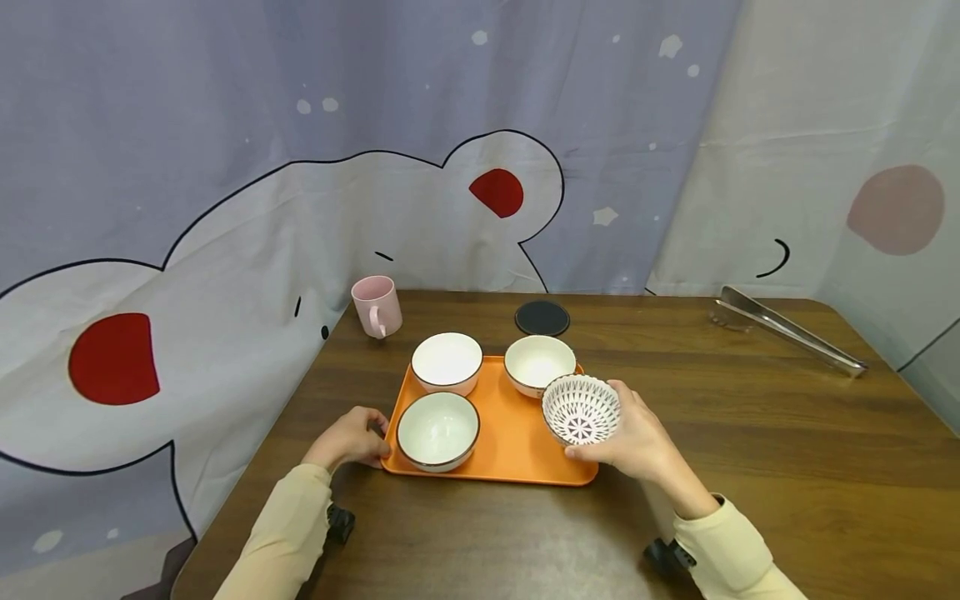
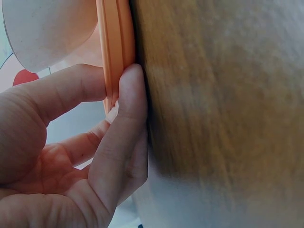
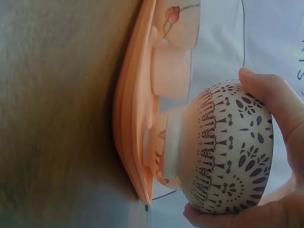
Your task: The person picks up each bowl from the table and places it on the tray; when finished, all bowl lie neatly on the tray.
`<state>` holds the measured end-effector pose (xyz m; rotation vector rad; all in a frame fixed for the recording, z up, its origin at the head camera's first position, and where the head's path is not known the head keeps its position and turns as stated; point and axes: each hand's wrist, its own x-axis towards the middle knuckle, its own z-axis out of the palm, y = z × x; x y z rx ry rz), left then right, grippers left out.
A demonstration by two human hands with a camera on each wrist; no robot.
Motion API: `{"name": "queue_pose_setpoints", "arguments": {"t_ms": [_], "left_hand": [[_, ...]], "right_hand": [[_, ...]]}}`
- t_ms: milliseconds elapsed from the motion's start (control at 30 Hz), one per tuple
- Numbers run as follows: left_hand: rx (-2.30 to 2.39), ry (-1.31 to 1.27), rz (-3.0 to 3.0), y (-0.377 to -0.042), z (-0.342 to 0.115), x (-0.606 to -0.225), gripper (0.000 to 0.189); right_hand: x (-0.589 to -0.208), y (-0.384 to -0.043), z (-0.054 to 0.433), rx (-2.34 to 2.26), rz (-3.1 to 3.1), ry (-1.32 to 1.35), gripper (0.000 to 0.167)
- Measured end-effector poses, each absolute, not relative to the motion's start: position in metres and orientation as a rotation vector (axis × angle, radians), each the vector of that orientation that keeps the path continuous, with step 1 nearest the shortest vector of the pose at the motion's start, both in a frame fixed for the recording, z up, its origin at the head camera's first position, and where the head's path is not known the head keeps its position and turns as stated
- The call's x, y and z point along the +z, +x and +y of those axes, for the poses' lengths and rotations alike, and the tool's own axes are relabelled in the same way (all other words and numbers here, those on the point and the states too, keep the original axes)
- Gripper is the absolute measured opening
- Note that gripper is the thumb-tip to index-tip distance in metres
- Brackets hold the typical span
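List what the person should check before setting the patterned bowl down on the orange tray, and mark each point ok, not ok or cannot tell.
1. Right hand grips the patterned bowl firmly, thumb and fingers round its wall: ok.
2. Left hand steadies the orange tray at its near left edge: ok.
3. Free space at the tray's near right corner, under the bowl: ok.
4. Bowl clear of the nearest white bowl: cannot tell, they overlap in the head view.
5. Bowl's foot touching the tray: cannot tell.
6. The three white bowls sit upright on the tray: ok.
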<state>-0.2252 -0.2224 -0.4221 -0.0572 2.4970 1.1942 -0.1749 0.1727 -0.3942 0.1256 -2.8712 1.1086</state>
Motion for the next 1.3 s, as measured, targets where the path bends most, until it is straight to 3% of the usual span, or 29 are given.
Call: {"name": "queue_pose_setpoints", "arguments": {"t_ms": [933,1200,1300], "left_hand": [[1.207,-0.045,2.466,-0.228,-0.222,-0.422,0.029],[1.155,-0.039,2.524,-0.226,-0.228,-0.424,0.03],[1.058,-0.016,2.61,-0.22,-0.23,-0.423,0.032]], "right_hand": [[-0.417,-0.171,0.129,1.21,-2.864,0.267,0.107],[-0.414,-0.173,0.124,1.255,-2.891,0.277,0.127],[-0.408,-0.17,0.139,1.261,-2.875,0.252,0.119]]}}
